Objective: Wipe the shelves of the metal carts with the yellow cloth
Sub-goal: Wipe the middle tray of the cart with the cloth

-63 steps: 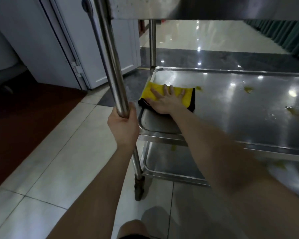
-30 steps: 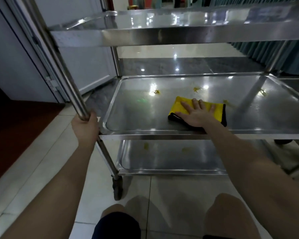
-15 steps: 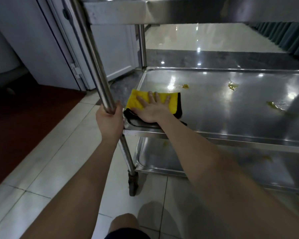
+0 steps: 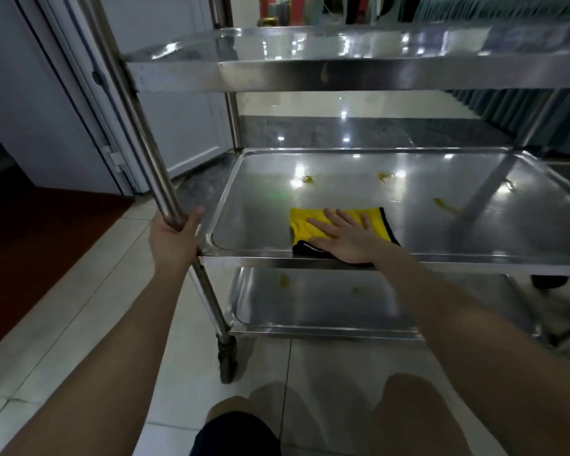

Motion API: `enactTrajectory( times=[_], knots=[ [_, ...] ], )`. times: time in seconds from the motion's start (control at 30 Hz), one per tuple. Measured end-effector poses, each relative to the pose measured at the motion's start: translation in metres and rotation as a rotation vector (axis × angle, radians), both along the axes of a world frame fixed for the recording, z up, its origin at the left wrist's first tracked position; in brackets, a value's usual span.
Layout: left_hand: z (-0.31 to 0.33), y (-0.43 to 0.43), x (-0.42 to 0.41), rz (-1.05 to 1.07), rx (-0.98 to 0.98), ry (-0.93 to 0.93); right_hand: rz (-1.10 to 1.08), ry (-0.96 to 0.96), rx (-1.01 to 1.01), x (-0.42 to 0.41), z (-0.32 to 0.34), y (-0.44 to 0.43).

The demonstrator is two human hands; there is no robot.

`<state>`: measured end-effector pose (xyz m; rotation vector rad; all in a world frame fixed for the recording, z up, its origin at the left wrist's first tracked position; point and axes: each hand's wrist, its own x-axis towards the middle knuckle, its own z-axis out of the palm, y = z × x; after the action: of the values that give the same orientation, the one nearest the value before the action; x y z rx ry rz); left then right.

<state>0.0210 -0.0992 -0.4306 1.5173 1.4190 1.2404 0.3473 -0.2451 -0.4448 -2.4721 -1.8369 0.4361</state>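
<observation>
A steel cart with three shelves stands in front of me. Its middle shelf [image 4: 264,179] carries several yellow smears, one of them a smear [image 4: 308,179] near the back. The yellow cloth [image 4: 305,225], edged in black, lies near the shelf's front rim. My right hand [image 4: 349,236] presses flat on the cloth with straight fingers. My left hand [image 4: 173,240] grips the cart's front-left post [image 4: 139,126] at the level of the middle shelf.
The top shelf [image 4: 310,74] hangs over the work area. The bottom shelf [image 4: 310,307] has yellow spots too. A castor [image 4: 227,360] stands on the tiled floor. A white door [image 4: 56,110] and a dark red mat [image 4: 30,251] are to the left. My knees show below.
My right hand has slid the cloth to the right, from the shelf's front-left corner toward the middle of the front rim. My left hand keeps its grip on the post. The view has tilted up.
</observation>
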Motion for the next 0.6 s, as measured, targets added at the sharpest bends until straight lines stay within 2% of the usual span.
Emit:
enactTrajectory(
  times=[0.1, 0.17, 0.23, 0.27, 0.37, 0.53, 0.6],
  knots=[
    [0.000, -0.022, 0.001, 0.307, 0.148, 0.132, -0.056, -0.018, 0.027, 0.043, 0.002, -0.047],
    [-0.003, -0.053, 0.015, 0.375, 0.409, 0.152, -0.084, -0.102, 0.063, 0.050, 0.001, -0.062],
    [-0.006, -0.084, 0.048, 0.156, 0.617, 0.292, -0.111, -0.158, 0.108, 0.046, -0.002, -0.066],
    [-0.005, -0.096, 0.071, 0.005, 0.658, 0.390, -0.118, -0.146, 0.113, 0.044, -0.003, -0.065],
    [0.005, -0.119, 0.146, -0.315, 0.608, 0.615, -0.126, -0.086, 0.088, 0.045, -0.005, -0.062],
    [0.003, -0.119, 0.215, -0.421, 0.502, 0.917, -0.174, -0.055, 0.092, 0.081, -0.008, -0.090],
    [-0.007, -0.114, 0.219, -0.427, 0.461, 0.943, -0.213, -0.046, 0.094, 0.108, -0.006, -0.114]
  ],
)
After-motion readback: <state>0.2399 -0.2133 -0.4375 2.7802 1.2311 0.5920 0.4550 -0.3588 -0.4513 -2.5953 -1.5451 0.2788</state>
